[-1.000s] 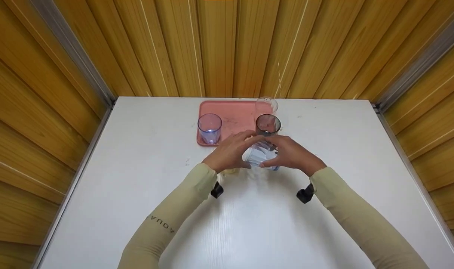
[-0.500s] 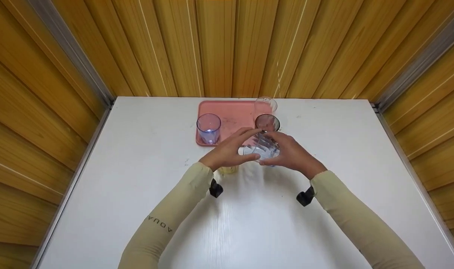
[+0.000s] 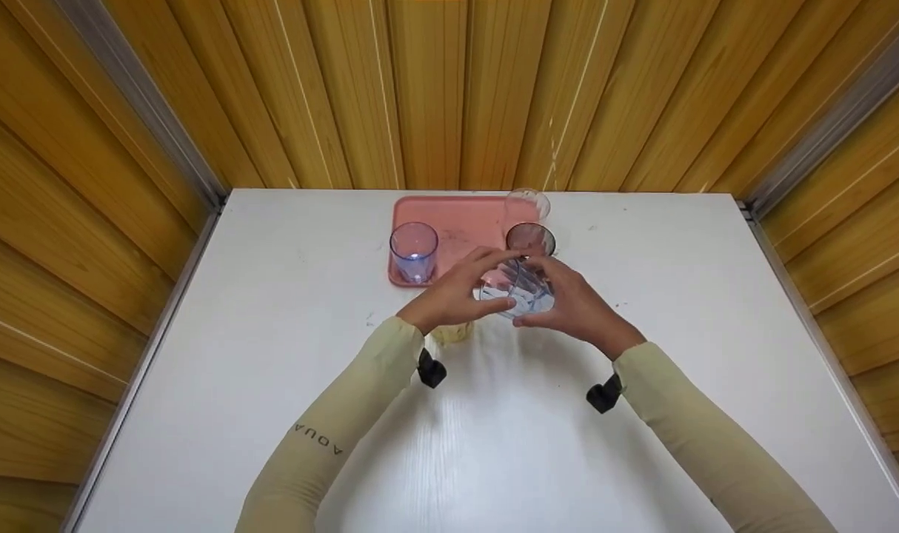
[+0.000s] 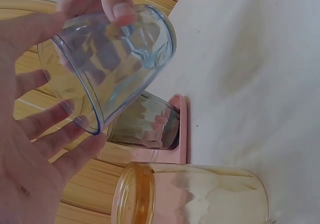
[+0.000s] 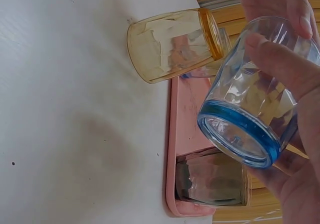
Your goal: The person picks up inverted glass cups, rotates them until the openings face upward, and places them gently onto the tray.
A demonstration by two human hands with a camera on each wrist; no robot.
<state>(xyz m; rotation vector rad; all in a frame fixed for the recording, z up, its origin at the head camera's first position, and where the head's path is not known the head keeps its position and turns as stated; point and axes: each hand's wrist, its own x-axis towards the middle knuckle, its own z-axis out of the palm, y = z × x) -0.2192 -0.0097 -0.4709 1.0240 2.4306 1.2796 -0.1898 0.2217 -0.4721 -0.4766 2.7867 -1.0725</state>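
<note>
A clear drinking glass with a blue base (image 3: 520,290) is raised and tilted between both hands, in front of the tray. My left hand (image 3: 460,290) holds its rim end; in the left wrist view the fingers (image 4: 60,119) spread around the rim. The right hand (image 3: 577,302) grips the glass's side, its thumb (image 5: 280,61) lying along the wall in the right wrist view and other fingers underneath. The blue base (image 5: 240,129) faces that camera. Below the left hand stands a yellow glass (image 3: 452,332), partly hidden in the head view.
A pink tray (image 3: 457,215) lies at the table's back edge. On it stand a purple-blue glass (image 3: 414,255) at the left, a dark grey glass (image 3: 529,237) at the right and a clear glass (image 3: 526,203) behind that. Wood-look panels (image 3: 427,96) enclose the back and sides.
My left hand has moved slightly up and its thumb now reaches further across the held glass. The glass has turned and risen a little. The right hand has barely moved.
</note>
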